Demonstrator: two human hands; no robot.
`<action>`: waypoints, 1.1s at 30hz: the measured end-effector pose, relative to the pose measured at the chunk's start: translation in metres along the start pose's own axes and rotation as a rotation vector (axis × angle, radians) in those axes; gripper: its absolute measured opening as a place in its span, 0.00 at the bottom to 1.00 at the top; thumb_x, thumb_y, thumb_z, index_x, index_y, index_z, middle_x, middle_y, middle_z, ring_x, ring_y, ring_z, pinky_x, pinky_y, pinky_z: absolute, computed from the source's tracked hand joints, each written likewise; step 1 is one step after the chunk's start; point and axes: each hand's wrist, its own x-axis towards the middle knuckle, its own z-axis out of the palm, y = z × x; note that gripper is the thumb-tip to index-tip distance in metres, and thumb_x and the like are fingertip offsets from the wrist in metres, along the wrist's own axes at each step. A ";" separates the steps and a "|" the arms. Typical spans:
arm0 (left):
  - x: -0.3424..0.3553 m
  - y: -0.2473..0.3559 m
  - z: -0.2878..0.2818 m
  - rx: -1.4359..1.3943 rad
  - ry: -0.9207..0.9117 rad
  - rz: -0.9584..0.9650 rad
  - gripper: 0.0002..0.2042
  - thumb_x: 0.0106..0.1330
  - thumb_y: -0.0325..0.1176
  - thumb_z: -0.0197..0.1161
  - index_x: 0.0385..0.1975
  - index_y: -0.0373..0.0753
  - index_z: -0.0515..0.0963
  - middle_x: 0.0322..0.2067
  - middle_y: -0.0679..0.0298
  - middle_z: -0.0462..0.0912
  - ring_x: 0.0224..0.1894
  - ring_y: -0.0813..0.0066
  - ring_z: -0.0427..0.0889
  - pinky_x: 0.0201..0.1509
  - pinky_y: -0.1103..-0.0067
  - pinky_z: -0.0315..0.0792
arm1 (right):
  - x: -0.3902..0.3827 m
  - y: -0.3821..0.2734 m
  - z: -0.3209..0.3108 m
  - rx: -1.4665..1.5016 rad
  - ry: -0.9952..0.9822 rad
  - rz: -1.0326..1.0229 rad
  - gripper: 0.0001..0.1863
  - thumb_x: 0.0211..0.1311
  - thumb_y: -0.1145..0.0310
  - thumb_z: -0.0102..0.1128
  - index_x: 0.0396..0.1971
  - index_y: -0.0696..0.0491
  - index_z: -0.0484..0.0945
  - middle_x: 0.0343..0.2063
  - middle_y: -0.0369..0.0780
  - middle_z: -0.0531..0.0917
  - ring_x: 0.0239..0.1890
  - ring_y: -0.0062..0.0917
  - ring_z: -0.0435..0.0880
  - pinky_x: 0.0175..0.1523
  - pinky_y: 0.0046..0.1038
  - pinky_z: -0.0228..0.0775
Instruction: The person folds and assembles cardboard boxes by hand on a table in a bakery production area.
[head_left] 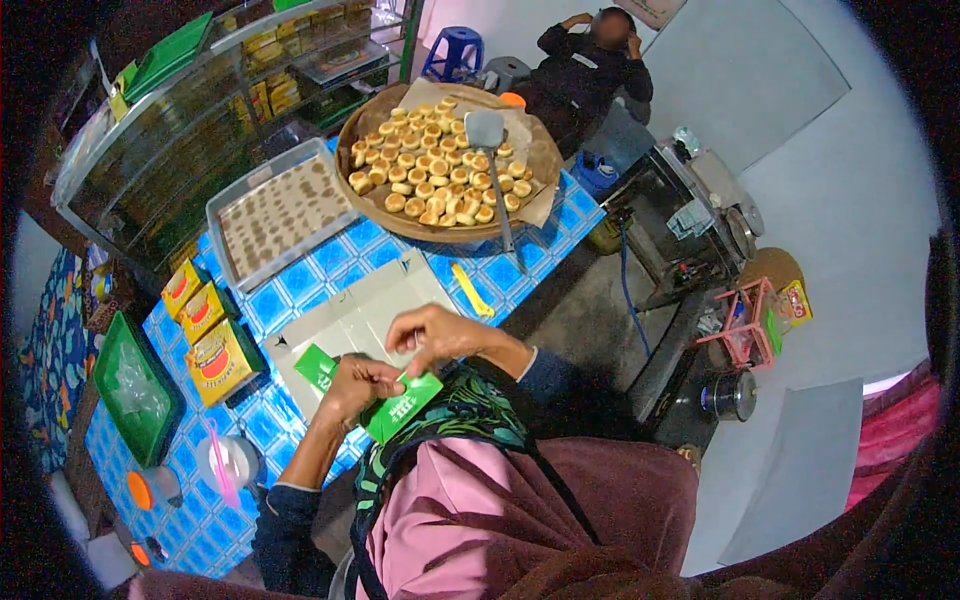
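Note:
My left hand (360,388) is closed on a green cardboard box (405,408), low over the table edge near my lap. My right hand (430,338) has its fingers curled, thumb and fingertips at the same box's upper edge beside my left fingers. Beneath and beyond both hands lie flat grey cardboard pieces (332,312) on the blue checked tablecloth (275,295). A yellow plastic utensil (470,290) lies just beyond them.
A round tray (375,215) of browned pastries holds a metal spatula (485,130). A shallow plastic container (280,215), yellow boxes (222,362) and a green tray (140,385) share the table. A person (585,75) reclines behind. An oven (660,230) stands right.

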 end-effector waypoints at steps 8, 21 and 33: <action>-0.054 0.065 0.022 0.371 -0.007 0.328 0.04 0.51 0.25 0.67 0.24 0.32 0.80 0.22 0.58 0.80 0.25 0.70 0.78 0.31 0.78 0.71 | -0.035 -0.092 -0.060 0.321 -0.033 -0.692 0.26 0.51 0.58 0.68 0.48 0.56 0.76 0.40 0.45 0.79 0.39 0.29 0.78 0.39 0.27 0.70; -0.019 -0.009 0.033 1.030 -0.029 1.067 0.10 0.37 0.28 0.58 0.22 0.35 0.72 0.21 0.57 0.72 0.25 0.58 0.75 0.29 0.67 0.68 | 0.011 0.068 -0.009 -0.174 0.593 0.190 0.46 0.44 0.63 0.69 0.63 0.61 0.55 0.58 0.51 0.66 0.60 0.37 0.65 0.63 0.33 0.56; 0.019 -0.038 0.019 -0.283 0.498 0.310 0.26 0.59 0.40 0.65 0.52 0.28 0.70 0.38 0.53 0.81 0.41 0.69 0.81 0.41 0.80 0.75 | 0.020 0.045 0.027 -0.639 0.789 -0.380 0.25 0.42 0.87 0.45 0.45 0.58 0.71 0.41 0.50 0.74 0.44 0.46 0.75 0.49 0.39 0.70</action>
